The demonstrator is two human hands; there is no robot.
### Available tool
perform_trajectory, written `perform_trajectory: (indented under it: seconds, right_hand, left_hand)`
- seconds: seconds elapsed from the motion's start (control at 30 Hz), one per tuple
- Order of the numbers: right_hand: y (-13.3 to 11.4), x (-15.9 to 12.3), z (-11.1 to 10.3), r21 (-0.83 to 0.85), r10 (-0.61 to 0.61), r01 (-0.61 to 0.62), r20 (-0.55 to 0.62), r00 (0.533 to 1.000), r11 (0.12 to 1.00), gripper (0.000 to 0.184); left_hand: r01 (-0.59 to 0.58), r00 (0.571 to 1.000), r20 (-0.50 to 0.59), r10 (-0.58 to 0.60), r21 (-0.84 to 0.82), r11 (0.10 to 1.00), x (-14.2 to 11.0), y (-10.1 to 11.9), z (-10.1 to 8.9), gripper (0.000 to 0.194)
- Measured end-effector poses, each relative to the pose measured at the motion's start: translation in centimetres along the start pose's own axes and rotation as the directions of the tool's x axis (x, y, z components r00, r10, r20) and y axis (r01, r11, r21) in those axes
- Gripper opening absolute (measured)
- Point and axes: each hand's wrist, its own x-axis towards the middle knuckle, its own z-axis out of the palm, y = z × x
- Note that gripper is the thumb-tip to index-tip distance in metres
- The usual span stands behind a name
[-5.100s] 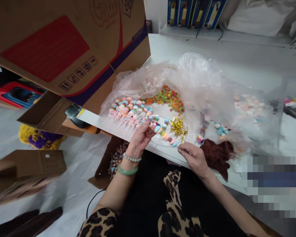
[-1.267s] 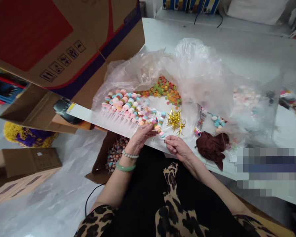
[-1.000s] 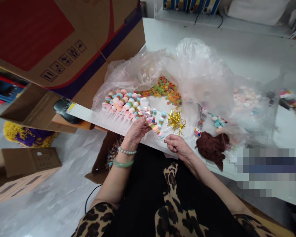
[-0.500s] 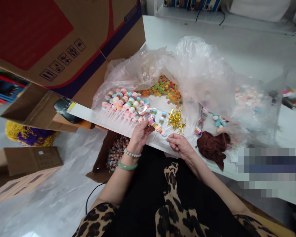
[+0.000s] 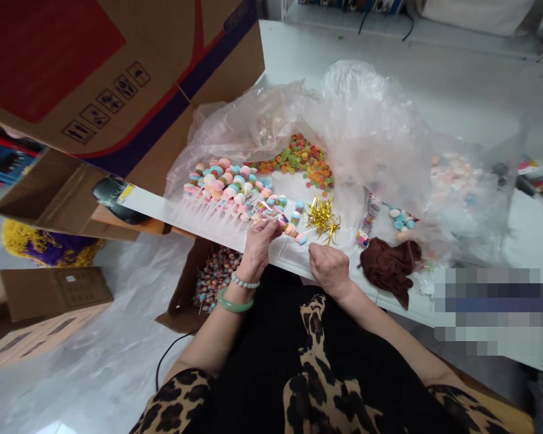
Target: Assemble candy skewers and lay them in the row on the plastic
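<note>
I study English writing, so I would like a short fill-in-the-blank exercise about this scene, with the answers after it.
1. The hand that holds the candy skewer is the person's ____ one.
2. That wrist wears a beaded bracelet and a green ____.
3. The other hand is nearest to a crumpled cloth whose colour is ____.
4. The open cardboard box below the first hand holds many ____.

Answers: left; bangle; brown; lollipops.

A long white table (image 5: pixel 389 102) sits by a shelf (image 5: pixel 434 37). Big brown boxes (image 5: pixel 72 78) stand near, and white plastic (image 5: pixel 95 361) covers the floor.
</note>
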Motion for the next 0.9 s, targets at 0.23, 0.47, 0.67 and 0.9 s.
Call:
perform_trajectory:
  seconds: [0.23,0.47,0.67,0.9]
  right_hand:
    - [0.0,2.0,-0.6,0.585,0.291,-0.453,0.353,0.889,0.673,0.015]
    - [0.5,3.1,-1.0,0.603,0.15,-0.775,0.797,0.584,-0.189,0.023]
    - [0.3,2.9,-0.4,0.616,0.253,-0.772,0.781,0.571,-0.159,0.022]
    - [0.0,2.9,-0.2,0.584,0.21,-0.775,0.811,0.546,-0.241,0.022]
  left_hand:
    - [0.068,0.997,0.044,-0.066,-0.048,0.996,-0.2,0.2,0.0,0.029]
    - [0.216,0.965,0.181,-0.192,-0.123,0.969,0.6,1.5,-1.3,0.025]
    - [0.163,0.971,0.216,-0.102,-0.289,0.943,1.2,2.5,-1.6,0.026]
    - [0.101,0.986,0.157,-0.056,-0.294,0.95,0.6,0.7,-0.4,0.031]
